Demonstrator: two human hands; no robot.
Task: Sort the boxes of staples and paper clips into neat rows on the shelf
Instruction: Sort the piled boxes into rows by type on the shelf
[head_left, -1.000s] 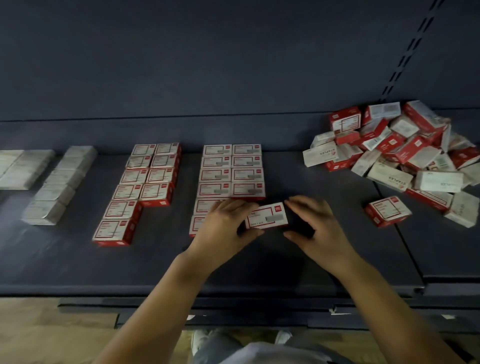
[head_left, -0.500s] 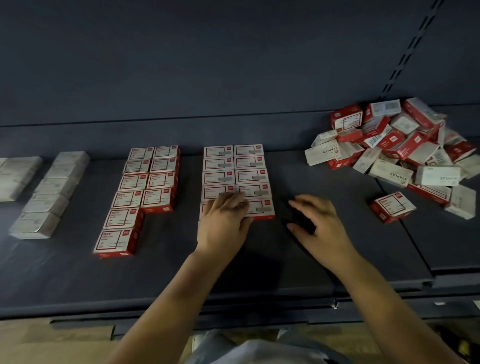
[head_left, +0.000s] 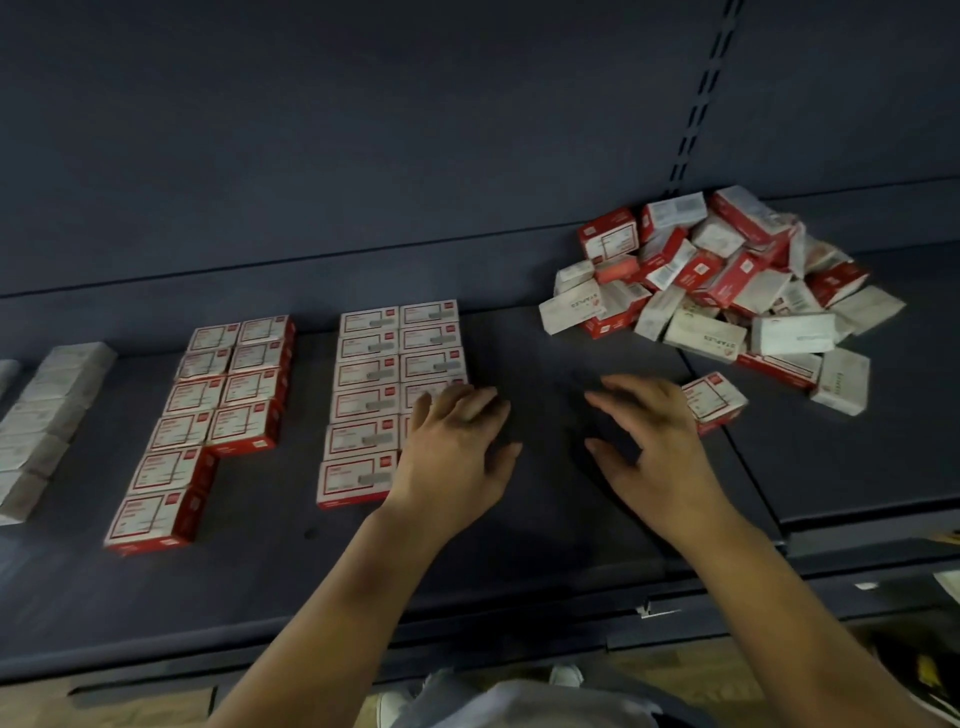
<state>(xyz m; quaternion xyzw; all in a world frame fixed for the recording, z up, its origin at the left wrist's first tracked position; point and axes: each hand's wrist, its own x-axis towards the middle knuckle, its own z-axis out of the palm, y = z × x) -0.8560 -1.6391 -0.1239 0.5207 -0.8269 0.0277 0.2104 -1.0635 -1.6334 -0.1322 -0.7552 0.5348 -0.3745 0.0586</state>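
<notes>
Red-and-white staple boxes lie in two double rows on the dark shelf (head_left: 519, 545): a middle block (head_left: 395, 364) and a left block (head_left: 218, 410). My left hand (head_left: 457, 447) lies flat with straight fingers over the front right boxes of the middle block, hiding them. My right hand (head_left: 654, 447) hovers open above bare shelf, holding nothing, fingers spread. A single red box (head_left: 719, 402) sits just right of its fingertips. A loose heap of red and white boxes (head_left: 727, 280) fills the back right.
Rows of plain white boxes (head_left: 47, 415) run along the far left of the shelf. The shelf's back panel rises behind, with a slotted upright (head_left: 696, 98) at right. A seam between shelf panels (head_left: 737, 457) runs toward the front edge.
The box held between both hands a second ago now lies in the middle block under my left hand. My right hand let go and moved right, toward the single red box.
</notes>
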